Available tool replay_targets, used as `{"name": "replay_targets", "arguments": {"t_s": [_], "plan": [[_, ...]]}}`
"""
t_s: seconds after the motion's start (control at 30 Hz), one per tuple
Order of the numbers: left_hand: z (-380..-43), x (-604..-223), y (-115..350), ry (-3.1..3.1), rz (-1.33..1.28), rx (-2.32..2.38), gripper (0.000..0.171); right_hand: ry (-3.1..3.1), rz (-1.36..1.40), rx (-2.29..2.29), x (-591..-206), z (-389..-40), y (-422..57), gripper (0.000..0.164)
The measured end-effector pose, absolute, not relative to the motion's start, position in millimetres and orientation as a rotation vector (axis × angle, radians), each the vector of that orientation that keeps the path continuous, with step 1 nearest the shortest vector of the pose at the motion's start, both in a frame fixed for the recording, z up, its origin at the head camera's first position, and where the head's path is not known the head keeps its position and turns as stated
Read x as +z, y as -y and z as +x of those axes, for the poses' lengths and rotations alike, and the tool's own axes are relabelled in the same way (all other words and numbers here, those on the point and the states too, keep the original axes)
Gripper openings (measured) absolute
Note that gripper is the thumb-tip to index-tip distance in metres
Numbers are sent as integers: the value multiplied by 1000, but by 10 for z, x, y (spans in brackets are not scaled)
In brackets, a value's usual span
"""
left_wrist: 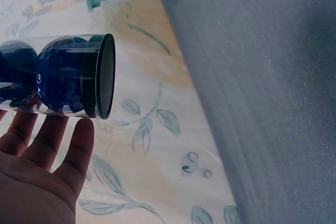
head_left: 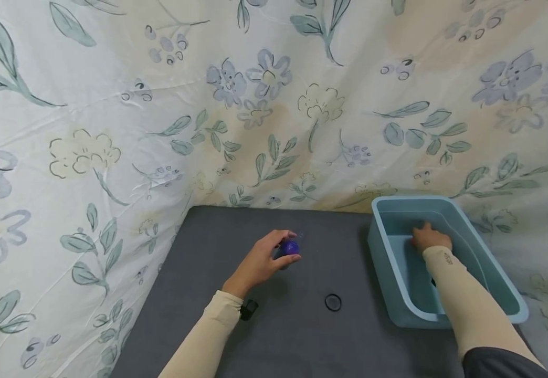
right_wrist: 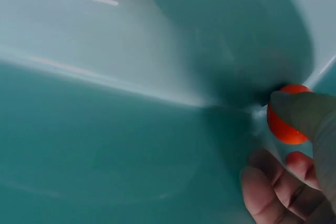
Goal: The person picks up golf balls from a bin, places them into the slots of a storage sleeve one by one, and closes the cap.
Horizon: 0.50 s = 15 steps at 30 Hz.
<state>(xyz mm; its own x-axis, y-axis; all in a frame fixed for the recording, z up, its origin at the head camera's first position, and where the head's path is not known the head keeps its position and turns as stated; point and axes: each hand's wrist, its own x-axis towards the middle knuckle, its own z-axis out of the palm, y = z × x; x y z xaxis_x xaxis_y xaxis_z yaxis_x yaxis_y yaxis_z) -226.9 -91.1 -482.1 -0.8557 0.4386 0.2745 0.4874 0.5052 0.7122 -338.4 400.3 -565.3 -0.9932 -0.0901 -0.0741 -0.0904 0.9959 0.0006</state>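
My left hand (head_left: 262, 261) holds a clear plastic tube (left_wrist: 79, 77) above the dark table, thumb on one side and fingers on the other. Dimpled blue balls (left_wrist: 59, 74), like golf balls, sit inside the tube, and a dark cap (left_wrist: 107, 77) closes the end that shows in the left wrist view. Down inside the blue-green bin (head_left: 399, 262), my right hand (head_left: 431, 239) pinches an orange ball (right_wrist: 287, 129) near a bottom corner. The thumb lies over that ball; its far side is hidden. In the head view the hand itself covers the orange ball.
A thin black ring (head_left: 333, 302), perhaps a lid, lies on the dark grey table (head_left: 302, 336) between the left hand and the bin. Floral fabric (head_left: 255, 131) hangs behind the table and along its left side. The bin stands at the table's right edge.
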Motion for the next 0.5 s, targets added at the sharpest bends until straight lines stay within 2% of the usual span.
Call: {"name": "replay_targets", "arguments": {"t_s": [0.17,0.33,0.5], "plan": [[-2230,-4841,943,2684,-819,-1309,48,-3072,-120,6,-5686,-3327,-3989,17],[-2233,-4833,963,2671,-838,-1309,48,-3046,-114,-35,-5512,-3280,-3905,19],[-2213,-4835,974,2691,-834,-1296,49,-3046,-50,-206,-5215,-3185,-3721,33]]}}
